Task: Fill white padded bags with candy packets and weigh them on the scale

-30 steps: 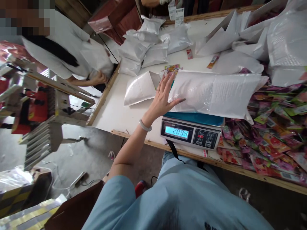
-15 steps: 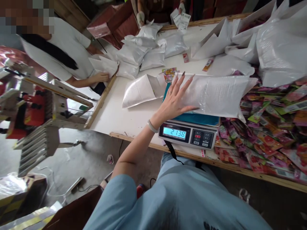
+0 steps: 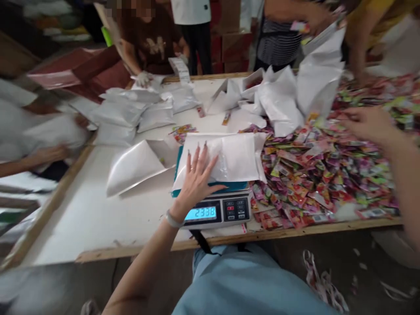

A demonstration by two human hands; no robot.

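Observation:
My left hand [image 3: 196,177] lies flat with spread fingers on a white mailer bag [image 3: 241,155]. That bag rests on the blue-green plate of a digital scale [image 3: 234,211], whose lit display appears to read 2338. Over the heap of small colourful snack packets [image 3: 305,170], my right hand [image 3: 370,124] is stretched out with its fingers curled together. Blur hides whatever sits between those fingertips. Left of the scale, another white mailer bag [image 3: 133,168] lies on its side with its mouth open.
Filled white bags [image 3: 120,111] are piled at the back left of the table [image 3: 78,210]. Upright open bags [image 3: 282,98] stand at the back right. Several co-workers surround the table; one wears gloves [image 3: 143,78]. A raised wooden strip [image 3: 210,241] borders the near edge.
The view has swung right, bringing my right hand and more of the packet heap into sight. My left hand stays on the bag. The scale reading has risen from about 2138.

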